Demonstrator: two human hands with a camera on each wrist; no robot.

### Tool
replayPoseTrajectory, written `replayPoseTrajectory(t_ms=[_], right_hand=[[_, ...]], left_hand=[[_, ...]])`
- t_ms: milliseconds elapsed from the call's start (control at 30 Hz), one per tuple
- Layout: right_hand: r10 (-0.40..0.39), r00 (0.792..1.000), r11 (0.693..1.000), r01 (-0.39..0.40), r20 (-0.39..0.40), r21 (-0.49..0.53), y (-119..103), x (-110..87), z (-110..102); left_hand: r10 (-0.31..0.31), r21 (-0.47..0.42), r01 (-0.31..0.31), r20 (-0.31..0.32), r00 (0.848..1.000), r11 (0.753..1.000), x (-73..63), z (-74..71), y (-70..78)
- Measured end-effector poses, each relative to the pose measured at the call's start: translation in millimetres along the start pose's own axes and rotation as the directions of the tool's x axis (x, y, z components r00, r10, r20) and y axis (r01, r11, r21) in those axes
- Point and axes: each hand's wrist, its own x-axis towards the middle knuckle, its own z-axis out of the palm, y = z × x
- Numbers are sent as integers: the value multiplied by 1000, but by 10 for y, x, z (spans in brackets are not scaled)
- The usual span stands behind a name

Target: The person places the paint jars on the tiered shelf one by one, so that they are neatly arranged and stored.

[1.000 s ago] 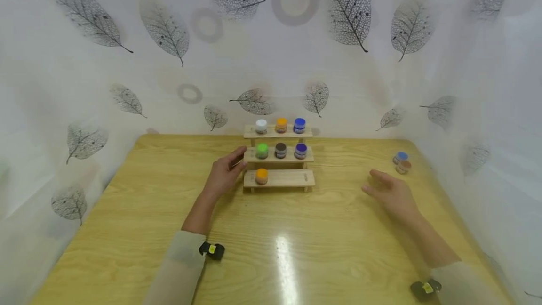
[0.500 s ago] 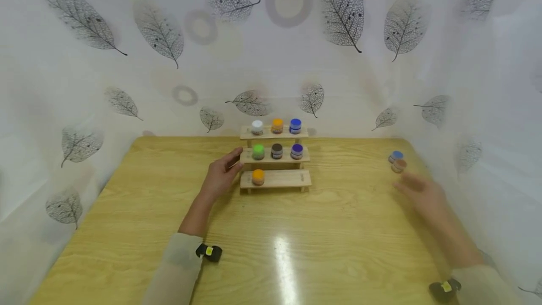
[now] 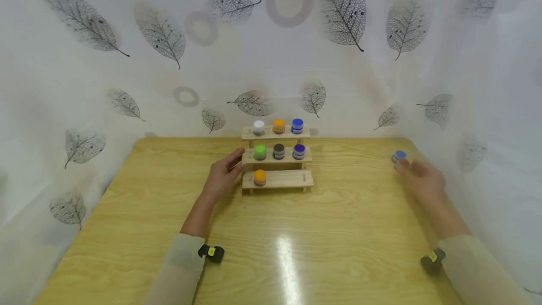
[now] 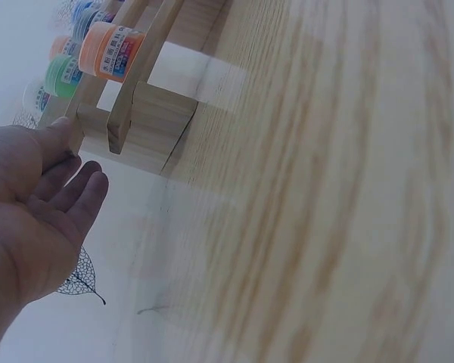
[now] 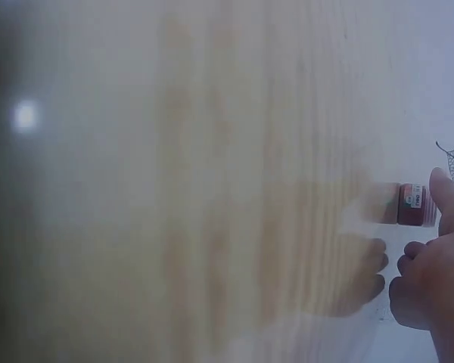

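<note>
A three-tier wooden rack (image 3: 288, 179) carries small paint jars. White, orange and blue jars stand on top; a green jar (image 3: 260, 152), a dark brown jar and a purple jar fill the middle; one orange jar (image 3: 260, 177) sits at the left of the lowest tier. My left hand (image 3: 222, 175) holds the left end of the middle tier between thumb and fingers. On the far right my right hand (image 3: 423, 183) is around a reddish-brown paint jar (image 5: 412, 204), thumb at its lid and other fingers curled. This jar stands upright on the table, partly hidden in the head view.
A blue-lidded jar (image 3: 399, 156) stands just behind the brown one, near the table's right edge. Leaf-printed white sheeting (image 3: 347, 93) rises behind and along both sides of the glossy wooden table (image 3: 338, 229).
My right hand has moved right and forward to the reddish-brown jar, with its fingers drawing in around it. My left hand stays at the rack's end.
</note>
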Motion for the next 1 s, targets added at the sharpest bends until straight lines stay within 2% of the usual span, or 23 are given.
replayPoseTrajectory(t_ms=[200, 433, 633, 833, 1000], right_hand=[[0, 999, 1000, 0, -53, -6, -17, 61, 37], [-46, 991, 998, 40, -129, -54, -14, 101, 120], [-45, 993, 998, 40, -111, -46, -21, 72, 118], [-152, 988, 987, 149, -40, -64, -75, -29, 123], [-259, 961, 964, 251, -101, -82, -116, -128, 239]], left_hand=[[-3, 1, 3, 1, 1000, 1000, 14, 9, 16], [-32, 14, 32, -1, 999, 999, 15, 3, 27], [-26, 5, 26, 2, 1000, 1000, 8, 6, 17], [-31, -4, 31, 5, 1000, 1000, 6, 3, 19], [-29, 4, 29, 3, 1000, 1000, 12, -1, 24]])
